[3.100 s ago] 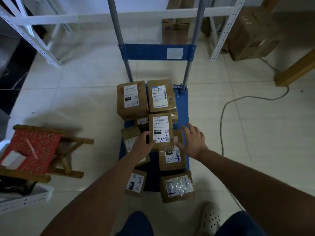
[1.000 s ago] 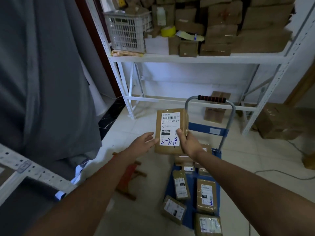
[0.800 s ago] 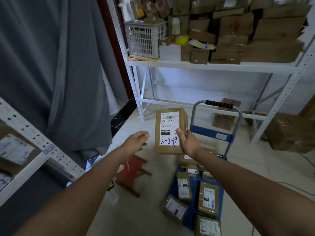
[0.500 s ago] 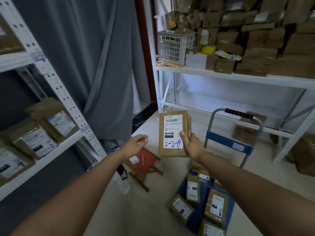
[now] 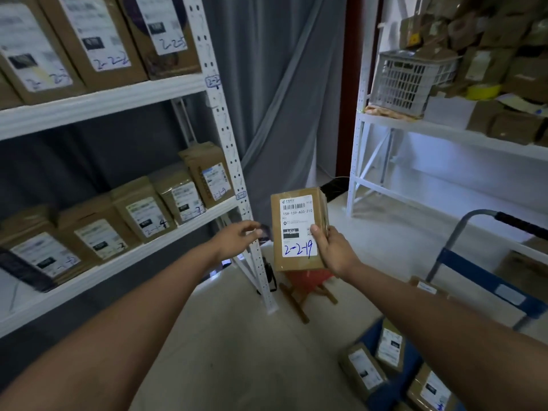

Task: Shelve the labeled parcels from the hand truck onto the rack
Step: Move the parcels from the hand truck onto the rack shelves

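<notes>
Head view: parcel (image 5: pixel 298 229) in right hand (image 5: pixel 333 250), beside rack upright (image 5: pixel 237 179).

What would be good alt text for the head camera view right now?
A right hand holds up a brown parcel hand-marked 2-2-19, while the empty left hand reaches toward a white rack of labeled parcels. A blue hand truck with more parcels stands lower right.

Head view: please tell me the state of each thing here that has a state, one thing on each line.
Parcel marked 2-2-19: held upright in the air, label toward the camera.
Right hand: grips that parcel at its right edge.
Left hand: holds nothing, fingers relaxed.
Rack: both visible shelves carry labeled parcels.
Hand truck: parcels remaining on it.
</notes>
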{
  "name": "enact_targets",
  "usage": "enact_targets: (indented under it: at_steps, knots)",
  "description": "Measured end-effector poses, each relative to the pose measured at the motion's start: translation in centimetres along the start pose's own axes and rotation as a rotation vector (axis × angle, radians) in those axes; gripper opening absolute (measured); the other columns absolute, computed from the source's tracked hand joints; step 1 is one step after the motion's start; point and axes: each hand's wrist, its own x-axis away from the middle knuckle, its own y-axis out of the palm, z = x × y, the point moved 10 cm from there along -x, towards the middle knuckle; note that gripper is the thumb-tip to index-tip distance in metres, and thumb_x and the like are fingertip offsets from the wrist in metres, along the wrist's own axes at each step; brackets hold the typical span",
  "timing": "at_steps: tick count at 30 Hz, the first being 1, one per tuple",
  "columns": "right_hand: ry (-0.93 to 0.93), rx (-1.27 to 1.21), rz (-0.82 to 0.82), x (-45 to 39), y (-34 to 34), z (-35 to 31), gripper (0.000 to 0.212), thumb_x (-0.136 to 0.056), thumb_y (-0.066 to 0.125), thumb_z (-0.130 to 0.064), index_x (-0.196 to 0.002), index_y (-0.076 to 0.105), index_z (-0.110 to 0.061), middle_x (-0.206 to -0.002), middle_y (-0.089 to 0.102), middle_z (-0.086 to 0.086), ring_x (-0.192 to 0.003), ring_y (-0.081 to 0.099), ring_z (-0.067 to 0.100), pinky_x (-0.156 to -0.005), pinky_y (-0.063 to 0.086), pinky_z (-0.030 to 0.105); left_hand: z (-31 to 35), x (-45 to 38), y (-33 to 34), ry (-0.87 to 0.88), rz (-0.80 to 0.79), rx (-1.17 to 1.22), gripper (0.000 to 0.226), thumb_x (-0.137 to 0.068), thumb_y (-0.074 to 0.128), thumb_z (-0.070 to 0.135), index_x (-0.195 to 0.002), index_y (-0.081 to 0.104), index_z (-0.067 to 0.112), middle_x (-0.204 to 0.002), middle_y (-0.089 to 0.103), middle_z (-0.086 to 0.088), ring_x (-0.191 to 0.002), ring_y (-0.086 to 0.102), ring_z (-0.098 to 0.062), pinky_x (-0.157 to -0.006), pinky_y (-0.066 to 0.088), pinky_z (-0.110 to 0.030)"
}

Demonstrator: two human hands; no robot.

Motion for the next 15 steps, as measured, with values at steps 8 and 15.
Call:
enact_targets:
  at_steps: [8,15]
  knots:
    - [-0.195,-0.04,-0.065,0.7,8.7,-11.6,0.063,-0.095,0.031,-0.066,-0.129,0.047,-0.017,-0.11,0.066,0.0,-0.094,0.063,0.012,-0.08,0.048,0.027,-5.4,4.1,-11.3,-0.013,0.144,0.114,0.044,-0.096,0.045,0.055,-0.132,0.056,0.031,-0.132,0.057,0.009,-0.12,0.054,-0.014,-0.11,0.037,-0.037]
    - [-0.303,-0.076,-0.019,2.3,17.3,-22.5,0.066,-0.094,0.028,-0.07,-0.128,0.05,-0.019,-0.116,0.064,-0.001,-0.102,0.062,0.014,-0.08,0.05,0.022,-9.8,8.4,-22.7,0.062,0.295,0.279,0.043,-0.098,0.043,0.052,-0.135,0.05,0.032,-0.134,0.057,0.006,-0.115,0.06,-0.014,-0.103,0.045,-0.037]
